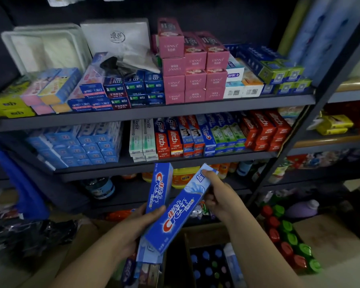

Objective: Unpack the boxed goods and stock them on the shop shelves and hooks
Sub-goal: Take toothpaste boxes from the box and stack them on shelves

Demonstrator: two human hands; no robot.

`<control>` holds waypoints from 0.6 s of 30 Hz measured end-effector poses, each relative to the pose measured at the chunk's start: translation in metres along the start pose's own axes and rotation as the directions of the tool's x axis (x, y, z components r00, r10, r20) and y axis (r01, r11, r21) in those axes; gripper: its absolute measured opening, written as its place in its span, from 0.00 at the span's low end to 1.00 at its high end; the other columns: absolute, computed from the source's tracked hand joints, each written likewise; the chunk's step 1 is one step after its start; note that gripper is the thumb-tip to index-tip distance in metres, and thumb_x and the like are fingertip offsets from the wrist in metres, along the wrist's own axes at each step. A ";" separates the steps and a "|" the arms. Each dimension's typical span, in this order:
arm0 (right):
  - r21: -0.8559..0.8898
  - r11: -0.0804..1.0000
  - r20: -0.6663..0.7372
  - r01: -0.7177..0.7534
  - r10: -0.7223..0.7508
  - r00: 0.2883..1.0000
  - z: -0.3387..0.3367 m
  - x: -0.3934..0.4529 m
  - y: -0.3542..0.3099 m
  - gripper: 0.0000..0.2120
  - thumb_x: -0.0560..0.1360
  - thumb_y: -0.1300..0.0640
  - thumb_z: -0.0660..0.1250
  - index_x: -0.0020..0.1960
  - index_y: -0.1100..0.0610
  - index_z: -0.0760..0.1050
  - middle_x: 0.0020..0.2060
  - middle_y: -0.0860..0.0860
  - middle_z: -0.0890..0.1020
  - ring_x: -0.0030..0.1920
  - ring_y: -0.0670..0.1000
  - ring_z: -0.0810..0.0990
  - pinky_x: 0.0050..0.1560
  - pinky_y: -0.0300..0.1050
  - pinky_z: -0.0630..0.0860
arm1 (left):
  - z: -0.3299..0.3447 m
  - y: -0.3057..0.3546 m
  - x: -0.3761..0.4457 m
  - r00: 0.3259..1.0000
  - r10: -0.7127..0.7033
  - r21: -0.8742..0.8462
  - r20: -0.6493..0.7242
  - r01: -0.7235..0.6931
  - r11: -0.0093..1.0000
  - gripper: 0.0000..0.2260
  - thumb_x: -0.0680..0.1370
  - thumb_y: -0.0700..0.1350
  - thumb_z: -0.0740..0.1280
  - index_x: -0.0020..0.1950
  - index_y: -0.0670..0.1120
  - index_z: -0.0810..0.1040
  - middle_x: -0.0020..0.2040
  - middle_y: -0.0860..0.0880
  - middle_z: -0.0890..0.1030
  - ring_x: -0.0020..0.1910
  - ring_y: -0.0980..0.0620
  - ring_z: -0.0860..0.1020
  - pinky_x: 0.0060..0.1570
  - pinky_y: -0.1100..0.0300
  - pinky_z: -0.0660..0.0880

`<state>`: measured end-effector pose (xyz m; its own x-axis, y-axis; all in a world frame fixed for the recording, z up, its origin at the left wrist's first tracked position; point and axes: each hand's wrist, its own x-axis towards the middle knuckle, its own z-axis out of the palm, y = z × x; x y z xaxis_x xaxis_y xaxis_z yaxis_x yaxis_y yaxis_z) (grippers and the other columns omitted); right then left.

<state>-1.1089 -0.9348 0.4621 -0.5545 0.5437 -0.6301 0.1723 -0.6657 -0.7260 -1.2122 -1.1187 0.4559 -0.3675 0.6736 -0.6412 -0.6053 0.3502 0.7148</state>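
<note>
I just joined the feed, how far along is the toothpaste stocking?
Done: both upper shelves look packed with toothpaste. In hand: left hand holds the upright Crest box; right hand grips the slanted Crest box. Left: both boxes need shelving, and the carton below holds more goods.

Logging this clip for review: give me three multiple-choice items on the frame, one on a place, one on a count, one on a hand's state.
1. Where do the pink cardboard boxes stand?
A. top shelf
B. floor
C. middle shelf

2. How many blue Crest toothpaste cartons are in the hands?
A. one
B. two
C. four

3. What is the right hand doing?
A. hanging idle
B. pressing a shelf
C. holding a carton's upper end

Answers:
1 A: they are stacked on the upper dark metal shelf.
2 B: an upright carton and a slanted carton show.
3 C: its fingers curl round the slanted carton while the left hand holds the lower ends.
</note>
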 end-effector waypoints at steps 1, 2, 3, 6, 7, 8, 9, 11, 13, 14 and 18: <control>-0.005 1.000 -0.001 0.000 0.000 1.000 -0.001 0.000 -0.001 0.16 0.75 0.51 0.68 0.37 0.58 0.65 0.23 0.50 0.70 0.19 0.44 0.65 0.19 0.35 0.59 | 0.001 0.000 0.000 1.000 -0.008 0.013 0.023 0.007 1.000 0.51 0.37 0.52 0.84 0.58 0.44 0.75 0.45 0.39 0.85 0.36 0.45 0.84 0.32 0.54 0.80; -0.008 1.000 -0.002 0.001 -0.001 1.000 -0.002 0.001 -0.001 0.16 0.75 0.50 0.68 0.37 0.58 0.66 0.24 0.50 0.70 0.19 0.44 0.67 0.18 0.36 0.61 | 0.001 0.000 0.001 0.999 -0.013 0.026 0.045 0.012 1.000 0.52 0.36 0.52 0.84 0.60 0.44 0.74 0.46 0.39 0.84 0.37 0.45 0.84 0.34 0.53 0.81; -0.005 1.000 -0.002 0.000 0.000 1.000 -0.003 0.002 -0.001 0.16 0.75 0.50 0.68 0.37 0.58 0.66 0.24 0.51 0.70 0.18 0.44 0.68 0.18 0.36 0.62 | 0.002 -0.001 0.002 0.998 -0.020 0.033 0.064 0.018 0.999 0.53 0.37 0.51 0.85 0.61 0.44 0.74 0.47 0.38 0.84 0.38 0.44 0.84 0.36 0.52 0.81; 0.008 1.000 -0.003 0.007 -0.007 1.000 -0.004 0.005 0.000 0.15 0.75 0.50 0.69 0.38 0.59 0.69 0.24 0.51 0.70 0.19 0.46 0.67 0.19 0.38 0.64 | 0.008 -0.004 0.005 0.994 -0.038 0.076 0.103 0.030 0.997 0.54 0.39 0.49 0.85 0.64 0.43 0.72 0.51 0.37 0.83 0.41 0.42 0.84 0.42 0.49 0.80; 0.004 1.000 -0.004 0.016 -0.016 1.000 -0.005 0.007 0.001 0.15 0.74 0.50 0.69 0.39 0.59 0.69 0.23 0.51 0.71 0.19 0.46 0.67 0.21 0.38 0.65 | 0.013 -0.004 0.005 0.991 -0.044 0.102 0.124 0.031 0.994 0.54 0.40 0.48 0.85 0.65 0.44 0.71 0.52 0.37 0.83 0.43 0.41 0.84 0.46 0.47 0.80; -0.008 1.000 -0.006 0.026 -0.026 1.000 -0.006 0.007 0.001 0.15 0.74 0.50 0.70 0.40 0.59 0.70 0.23 0.50 0.74 0.19 0.46 0.68 0.22 0.39 0.66 | 0.017 -0.006 0.006 0.991 -0.043 0.124 0.130 0.027 0.992 0.54 0.40 0.47 0.85 0.65 0.45 0.71 0.53 0.37 0.83 0.44 0.41 0.83 0.48 0.45 0.78; -0.018 0.999 -0.006 0.033 -0.033 0.999 -0.006 0.008 0.002 0.14 0.74 0.50 0.70 0.40 0.59 0.70 0.23 0.49 0.76 0.20 0.45 0.70 0.24 0.39 0.67 | 0.022 -0.007 0.007 0.992 -0.042 0.140 0.121 0.025 0.990 0.55 0.38 0.46 0.85 0.64 0.45 0.72 0.52 0.37 0.83 0.44 0.40 0.83 0.50 0.45 0.78; -0.002 0.999 0.005 0.046 -0.046 0.999 -0.008 0.008 0.002 0.14 0.73 0.50 0.71 0.41 0.59 0.71 0.26 0.50 0.80 0.24 0.46 0.77 0.28 0.39 0.72 | 0.030 -0.010 0.011 0.994 -0.048 0.140 0.098 0.034 0.990 0.55 0.35 0.46 0.84 0.61 0.47 0.73 0.50 0.38 0.84 0.40 0.41 0.84 0.47 0.45 0.78; 0.015 0.998 0.015 0.061 -0.062 0.998 -0.013 0.008 0.002 0.14 0.74 0.51 0.70 0.41 0.59 0.70 0.27 0.50 0.79 0.24 0.46 0.77 0.27 0.38 0.72 | 0.038 -0.010 0.015 0.996 -0.043 0.116 0.075 0.034 0.993 0.54 0.35 0.46 0.84 0.60 0.47 0.73 0.48 0.38 0.84 0.38 0.42 0.84 0.43 0.47 0.80; 0.006 0.997 0.022 0.073 -0.073 0.997 -0.016 0.009 0.002 0.14 0.75 0.51 0.69 0.39 0.59 0.69 0.26 0.50 0.77 0.22 0.45 0.74 0.26 0.38 0.71 | 0.041 -0.011 0.017 0.997 -0.036 0.107 0.062 0.029 0.994 0.52 0.37 0.45 0.84 0.60 0.46 0.73 0.47 0.38 0.84 0.37 0.42 0.84 0.40 0.49 0.80; -0.123 0.989 0.065 0.079 -0.071 0.995 -0.025 0.007 0.011 0.16 0.75 0.46 0.67 0.46 0.60 0.74 0.35 0.53 0.81 0.34 0.49 0.78 0.36 0.41 0.73 | 0.050 -0.009 0.028 0.999 -0.004 0.032 -0.041 0.005 0.999 0.24 0.63 0.36 0.78 0.55 0.45 0.75 0.38 0.40 0.84 0.30 0.45 0.83 0.26 0.55 0.78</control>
<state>-1.0905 -0.9260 0.4430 -0.6173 0.5552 -0.5574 0.2271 -0.5525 -0.8020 -1.1819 -1.0708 0.4453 -0.3939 0.6450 -0.6549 -0.5846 0.3740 0.7200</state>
